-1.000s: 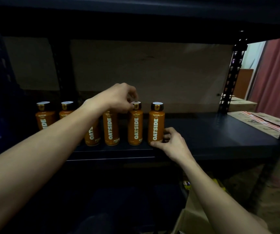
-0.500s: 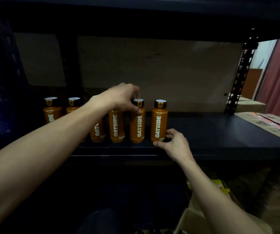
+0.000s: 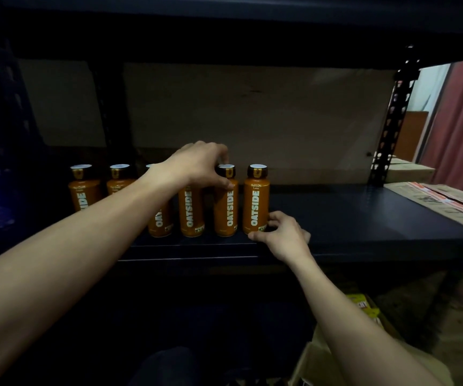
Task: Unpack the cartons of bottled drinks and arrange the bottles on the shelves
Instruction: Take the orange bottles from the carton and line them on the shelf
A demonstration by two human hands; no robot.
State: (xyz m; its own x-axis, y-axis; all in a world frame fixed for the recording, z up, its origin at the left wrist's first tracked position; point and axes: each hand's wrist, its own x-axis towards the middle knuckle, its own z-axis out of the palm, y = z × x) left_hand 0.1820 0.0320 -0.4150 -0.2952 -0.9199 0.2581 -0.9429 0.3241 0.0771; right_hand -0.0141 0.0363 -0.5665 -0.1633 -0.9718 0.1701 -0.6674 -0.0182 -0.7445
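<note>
Several orange OATSIDE bottles with dark caps stand in a row on the dark shelf [image 3: 350, 218]. My left hand [image 3: 197, 165] reaches over the row and grips the cap and shoulder of the second bottle from the right [image 3: 226, 207]. My right hand [image 3: 283, 235] rests on the shelf's front edge, thumb and fingers around the base of the rightmost bottle [image 3: 256, 201]. My left forearm hides part of the middle bottles. Two more bottles [image 3: 82, 188] stand at the row's left end.
The shelf's right half is bare. A perforated upright post [image 3: 394, 115] stands at the back right, with taped cartons [image 3: 442, 199] beyond it. An open carton [image 3: 322, 360] and a yellow pack [image 3: 364, 307] sit on the floor below right. Another shelf board hangs overhead.
Both hands stay on the same bottles. The camera view has shifted slightly, so the row sits a little further right in the frame.
</note>
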